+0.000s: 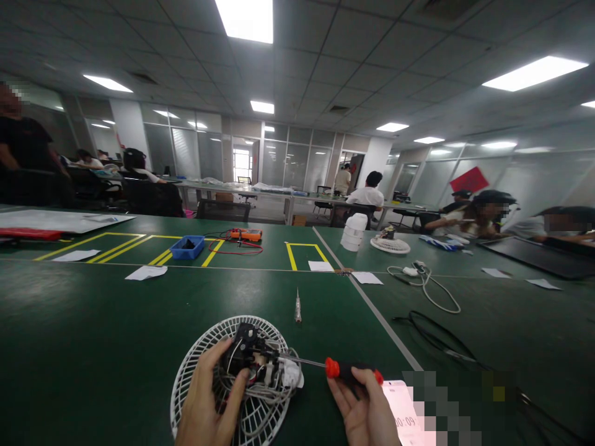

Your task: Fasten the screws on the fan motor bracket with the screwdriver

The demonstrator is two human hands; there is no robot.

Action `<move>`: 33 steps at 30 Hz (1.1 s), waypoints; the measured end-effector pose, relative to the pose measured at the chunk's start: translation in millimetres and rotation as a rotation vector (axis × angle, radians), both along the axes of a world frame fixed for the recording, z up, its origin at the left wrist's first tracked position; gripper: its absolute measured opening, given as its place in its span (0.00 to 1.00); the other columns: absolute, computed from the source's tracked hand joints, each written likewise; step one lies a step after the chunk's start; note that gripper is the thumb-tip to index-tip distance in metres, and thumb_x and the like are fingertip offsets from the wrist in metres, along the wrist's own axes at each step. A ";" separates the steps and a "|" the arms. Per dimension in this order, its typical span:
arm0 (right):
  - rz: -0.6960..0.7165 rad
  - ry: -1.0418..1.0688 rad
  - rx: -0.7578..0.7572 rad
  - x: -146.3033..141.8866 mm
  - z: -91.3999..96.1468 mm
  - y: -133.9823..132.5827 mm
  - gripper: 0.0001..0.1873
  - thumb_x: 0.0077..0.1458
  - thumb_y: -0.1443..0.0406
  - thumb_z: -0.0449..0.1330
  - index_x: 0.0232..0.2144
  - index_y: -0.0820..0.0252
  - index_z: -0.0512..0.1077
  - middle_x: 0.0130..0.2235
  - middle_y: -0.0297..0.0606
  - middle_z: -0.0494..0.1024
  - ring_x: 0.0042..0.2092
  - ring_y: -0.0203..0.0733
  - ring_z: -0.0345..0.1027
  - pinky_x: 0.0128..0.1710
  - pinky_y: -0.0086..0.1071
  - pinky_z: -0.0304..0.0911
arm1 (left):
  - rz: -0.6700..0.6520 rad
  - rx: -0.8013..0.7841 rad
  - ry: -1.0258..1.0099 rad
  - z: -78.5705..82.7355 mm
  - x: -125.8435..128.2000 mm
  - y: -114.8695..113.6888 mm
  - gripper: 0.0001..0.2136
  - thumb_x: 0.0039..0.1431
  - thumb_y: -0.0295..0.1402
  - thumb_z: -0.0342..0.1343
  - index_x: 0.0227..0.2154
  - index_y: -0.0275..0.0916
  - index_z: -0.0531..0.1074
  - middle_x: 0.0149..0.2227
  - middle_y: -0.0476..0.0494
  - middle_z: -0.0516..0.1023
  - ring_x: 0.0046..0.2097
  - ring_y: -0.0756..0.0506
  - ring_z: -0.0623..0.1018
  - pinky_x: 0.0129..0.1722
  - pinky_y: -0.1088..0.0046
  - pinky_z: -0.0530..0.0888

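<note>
A white round fan grille (186,371) lies on the green table in front of me. On it sits a black fan motor assembly (242,347) with a coil of grey cable (264,391) around it. My left hand (207,396) grips the black motor housing between thumb and fingers. In my right hand (360,402) is a screwdriver (346,370) with a red and black handle. Its metal shaft points left, and the tip reaches in among the motor parts, where the exact contact is hidden. Beyond the grille lies a small clear-handled screwdriver (298,308).
A lit phone (402,412) lies beside my right hand. Farther off are a blue bin (187,248), an orange multimeter (246,235), white stacked parts (353,232), another fan grille (390,246), a pale cable (434,288) and a black cable (441,341). Several people sit around the room.
</note>
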State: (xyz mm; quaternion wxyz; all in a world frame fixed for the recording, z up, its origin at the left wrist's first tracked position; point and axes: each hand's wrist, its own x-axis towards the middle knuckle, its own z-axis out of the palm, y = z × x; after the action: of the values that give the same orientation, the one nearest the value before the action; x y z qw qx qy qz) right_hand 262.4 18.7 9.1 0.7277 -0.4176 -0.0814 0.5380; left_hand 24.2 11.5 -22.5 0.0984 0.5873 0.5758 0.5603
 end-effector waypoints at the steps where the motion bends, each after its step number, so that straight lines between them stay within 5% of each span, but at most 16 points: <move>1: -0.001 -0.003 0.005 0.6 -0.7 0.0 0.25 0.34 0.67 0.77 0.30 0.57 0.67 0.29 0.30 0.80 0.35 0.46 0.80 0.42 0.44 0.78 | 0.004 -0.001 -0.005 0.9 1.0 -0.4 0.22 0.65 0.45 0.55 0.59 0.44 0.65 0.58 0.39 0.72 0.60 0.37 0.74 0.64 0.49 0.69; 12: 0.008 0.000 -0.001 -0.2 -0.7 0.2 0.25 0.33 0.67 0.77 0.30 0.57 0.67 0.28 0.28 0.79 0.35 0.46 0.80 0.41 0.42 0.78 | -0.003 0.041 0.110 -9.5 -11.1 5.1 0.23 0.64 0.43 0.57 0.59 0.45 0.65 0.57 0.39 0.74 0.58 0.38 0.76 0.59 0.53 0.75; 21: -0.018 0.013 -0.025 -4.5 3.3 0.0 0.30 0.27 0.67 0.80 0.31 0.57 0.67 0.28 0.27 0.80 0.32 0.45 0.80 0.38 0.40 0.78 | 0.030 0.023 -0.010 4.3 6.2 -2.3 0.21 0.66 0.44 0.54 0.58 0.44 0.66 0.57 0.41 0.73 0.60 0.38 0.74 0.64 0.52 0.69; 25: 0.009 -0.024 -0.027 -3.2 2.7 0.4 0.30 0.32 0.64 0.80 0.37 0.56 0.70 0.30 0.27 0.81 0.32 0.42 0.79 0.39 0.37 0.78 | 0.023 0.000 -0.021 4.7 5.8 -2.1 0.21 0.65 0.46 0.54 0.58 0.45 0.66 0.59 0.41 0.72 0.60 0.37 0.73 0.64 0.50 0.68; 33: -0.037 -0.071 -0.078 -4.1 10.4 1.4 0.35 0.25 0.56 0.83 0.34 0.58 0.69 0.31 0.32 0.81 0.36 0.47 0.79 0.34 0.40 0.78 | 0.005 0.027 0.100 1.7 -7.5 3.7 0.23 0.63 0.46 0.57 0.58 0.45 0.66 0.54 0.42 0.76 0.54 0.39 0.78 0.55 0.56 0.77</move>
State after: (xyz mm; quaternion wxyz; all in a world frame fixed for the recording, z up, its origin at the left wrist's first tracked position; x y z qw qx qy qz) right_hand 258.3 20.1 19.6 0.7175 -0.4657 -0.0782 0.5120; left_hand 16.7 15.2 -20.8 0.0603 0.6145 0.5737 0.5382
